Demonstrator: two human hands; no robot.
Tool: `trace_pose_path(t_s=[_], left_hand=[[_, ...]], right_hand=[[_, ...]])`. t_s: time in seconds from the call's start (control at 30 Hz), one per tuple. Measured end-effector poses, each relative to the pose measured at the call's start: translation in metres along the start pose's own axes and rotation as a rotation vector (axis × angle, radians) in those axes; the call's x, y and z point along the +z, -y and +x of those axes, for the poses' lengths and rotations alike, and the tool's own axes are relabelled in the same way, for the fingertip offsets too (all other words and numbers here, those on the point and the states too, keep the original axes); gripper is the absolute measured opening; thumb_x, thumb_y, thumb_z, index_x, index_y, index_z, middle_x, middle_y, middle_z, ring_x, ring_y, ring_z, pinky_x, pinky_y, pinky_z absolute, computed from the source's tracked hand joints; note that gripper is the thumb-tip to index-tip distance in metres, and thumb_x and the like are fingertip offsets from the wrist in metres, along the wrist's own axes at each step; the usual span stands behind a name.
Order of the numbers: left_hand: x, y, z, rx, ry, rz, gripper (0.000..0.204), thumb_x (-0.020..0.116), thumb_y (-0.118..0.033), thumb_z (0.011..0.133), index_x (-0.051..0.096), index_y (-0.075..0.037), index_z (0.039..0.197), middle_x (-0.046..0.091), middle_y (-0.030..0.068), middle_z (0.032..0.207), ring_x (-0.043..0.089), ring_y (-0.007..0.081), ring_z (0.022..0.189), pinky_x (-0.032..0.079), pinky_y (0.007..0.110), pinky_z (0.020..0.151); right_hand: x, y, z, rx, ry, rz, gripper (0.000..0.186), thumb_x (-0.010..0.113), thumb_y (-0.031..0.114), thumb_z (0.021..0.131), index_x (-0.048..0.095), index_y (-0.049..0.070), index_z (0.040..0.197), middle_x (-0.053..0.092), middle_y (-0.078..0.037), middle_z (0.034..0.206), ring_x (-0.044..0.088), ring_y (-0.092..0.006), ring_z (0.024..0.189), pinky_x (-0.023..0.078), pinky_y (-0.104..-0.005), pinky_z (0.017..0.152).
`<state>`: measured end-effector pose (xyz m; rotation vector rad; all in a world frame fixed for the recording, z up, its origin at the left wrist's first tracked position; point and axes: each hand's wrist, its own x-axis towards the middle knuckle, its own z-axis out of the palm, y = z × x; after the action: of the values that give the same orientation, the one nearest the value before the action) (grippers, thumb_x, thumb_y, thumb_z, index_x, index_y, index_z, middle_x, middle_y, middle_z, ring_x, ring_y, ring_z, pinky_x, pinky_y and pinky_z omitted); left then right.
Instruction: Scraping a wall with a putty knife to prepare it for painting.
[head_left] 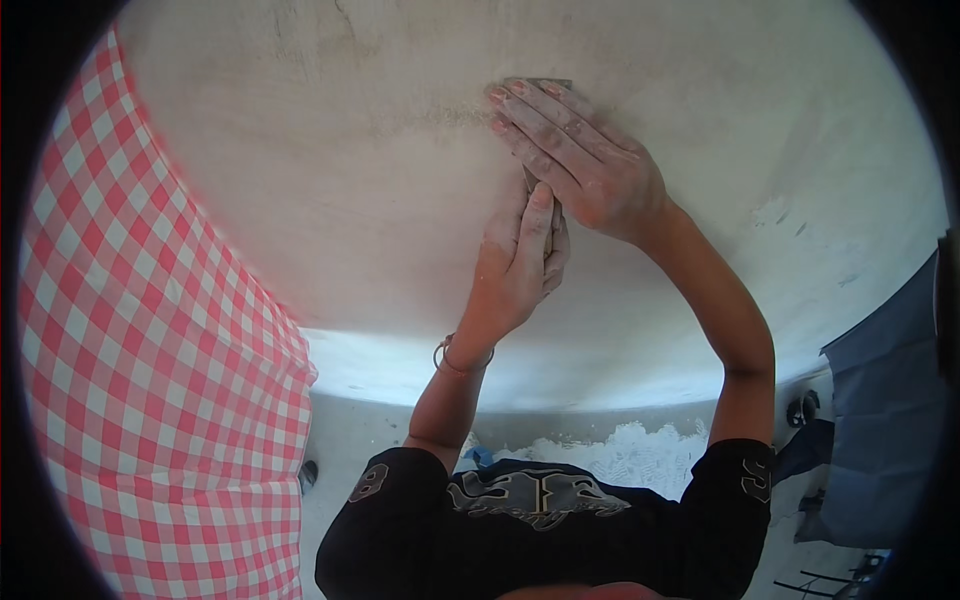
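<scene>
A flat grey tool (532, 178), probably a scraper, lies against the pale plastered wall (300, 150); most of it is hidden under my hands. My left hand (525, 245) is closed around its lower part, thumb upward. My right hand (570, 150) lies over the upper part with long, straightened fingers, their tips by the tool's top edge. Whitish dust coats both hands.
A pink-and-white checked cloth (160, 330) hangs along the left side. Dark grey fabric (880, 400) hangs at the right, with dark objects (805, 408) behind it. Below the wall is a grey floor (350, 440) with white patches.
</scene>
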<state>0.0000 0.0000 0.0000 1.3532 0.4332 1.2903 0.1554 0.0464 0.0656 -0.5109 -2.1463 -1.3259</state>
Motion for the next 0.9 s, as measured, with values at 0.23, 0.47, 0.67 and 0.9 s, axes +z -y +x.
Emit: trace_pose_path(t_s=[0.23, 0.47, 0.67, 0.9], left_hand=[[0.000, 0.045, -0.056, -0.105, -0.012, -0.008, 0.039, 0.034, -0.038, 0.117, 0.055, -0.007, 0.109, 0.052, 0.0005, 0.066, 0.044, 0.0072, 0.050, 0.031, 0.023, 0.043], [0.034, 0.066, -0.095, -0.061, 0.086, 0.294, 0.031, 0.036, -0.022, 0.116, 0.053, 0.004, 0.116, 0.058, 0.0071, 0.064, 0.054, 0.0158, 0.050, 0.044, 0.032, 0.050], [0.030, 0.085, -0.110, 0.076, 0.102, 0.608, 0.028, 0.042, -0.015, 0.112, 0.063, 0.002, 0.105, 0.062, 0.0108, 0.069, 0.063, 0.0251, 0.057, 0.046, 0.035, 0.053], [0.032, 0.062, -0.088, 0.266, -0.176, 1.098, 0.005, 0.066, -0.007, 0.099, 0.068, -0.004, 0.102, 0.070, 0.0081, 0.089, 0.068, 0.0217, 0.069, 0.053, 0.033, 0.059]], right_hand=[[-0.034, 0.080, -0.071, 0.459, -0.006, 0.212, 0.043, 0.068, 0.014, 0.099, 0.065, 0.001, 0.140, 0.059, -0.017, 0.153, 0.056, -0.0366, 0.142, 0.048, -0.0450, 0.115], [-0.094, 0.135, -0.082, 1.481, 0.151, 1.442, 0.034, 0.053, 0.019, 0.112, 0.069, 0.000, 0.135, 0.077, -0.016, 0.124, 0.077, -0.0222, 0.097, 0.058, -0.0313, 0.087], [-0.105, 0.155, -0.112, 1.528, -0.141, 1.434, 0.035, 0.048, 0.023, 0.114, 0.075, 0.001, 0.118, 0.080, -0.009, 0.101, 0.070, -0.0124, 0.074, 0.054, -0.0249, 0.069], [-0.108, 0.145, -0.131, 1.709, 0.097, 1.009, 0.026, 0.062, 0.026, 0.109, 0.066, 0.001, 0.102, 0.077, -0.013, 0.092, 0.067, -0.0175, 0.069, 0.052, -0.0294, 0.065]])
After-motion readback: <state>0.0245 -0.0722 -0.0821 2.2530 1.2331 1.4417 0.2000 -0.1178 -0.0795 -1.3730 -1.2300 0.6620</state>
